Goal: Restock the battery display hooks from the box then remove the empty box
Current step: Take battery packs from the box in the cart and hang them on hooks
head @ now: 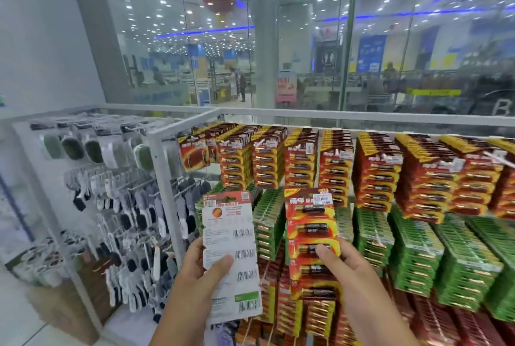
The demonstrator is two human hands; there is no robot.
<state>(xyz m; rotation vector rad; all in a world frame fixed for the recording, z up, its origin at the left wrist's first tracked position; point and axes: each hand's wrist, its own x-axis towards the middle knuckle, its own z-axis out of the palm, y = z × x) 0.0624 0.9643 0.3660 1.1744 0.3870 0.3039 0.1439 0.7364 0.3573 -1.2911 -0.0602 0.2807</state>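
- We hold two battery strips at lower centre of the frame: our left hand [203, 270] pinches the white barcode-backed card strip [232, 253], our right hand [342, 265] grips the red-and-yellow battery blister strip [312, 237].
- The packed red and green battery display hooks [376, 178] fill the right half — restocking looks well along.
- We see no box.
- Little free room between rows; the white metal rack frame [164, 178] edges the left.

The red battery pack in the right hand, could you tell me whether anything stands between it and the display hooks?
Nothing visible does: the red battery pack is held in open air before the red hanging packs, though those rows look full.
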